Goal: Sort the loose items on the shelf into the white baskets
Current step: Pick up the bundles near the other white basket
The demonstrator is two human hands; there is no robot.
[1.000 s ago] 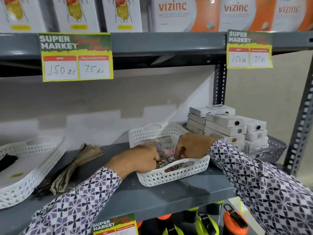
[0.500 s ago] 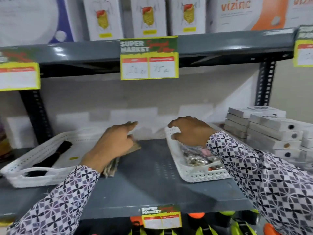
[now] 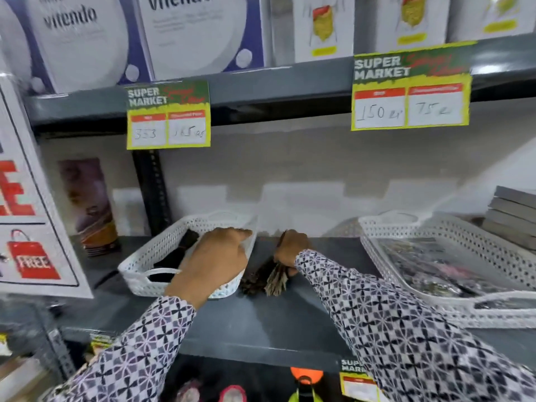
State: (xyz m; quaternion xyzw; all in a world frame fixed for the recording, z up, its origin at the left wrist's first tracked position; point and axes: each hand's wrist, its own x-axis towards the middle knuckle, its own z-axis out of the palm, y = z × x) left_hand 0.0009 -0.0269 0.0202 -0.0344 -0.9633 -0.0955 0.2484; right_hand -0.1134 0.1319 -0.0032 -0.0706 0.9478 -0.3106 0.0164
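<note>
Grey metal shelf (image 3: pixel 261 323), supermarket bay. Right hand (image 3: pixel 291 247) closed on loose bundle of dark strips (image 3: pixel 268 277) beside left white basket (image 3: pixel 145 258). Left hand (image 3: pixel 216 261) spread over that basket's rim, holding nothing. Right white basket (image 3: pixel 464 236) filled with packets. Bundle not yet binned.

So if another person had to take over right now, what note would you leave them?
Left hand: open, resting over the left white basket, holding nothing visible.
Right hand: closed on the loose bundle lying on the shelf beside that basket.
Right white basket: already holds shiny packets.
Left basket has a few dark items.
Left to do: lift the bundle into a basket.
</note>
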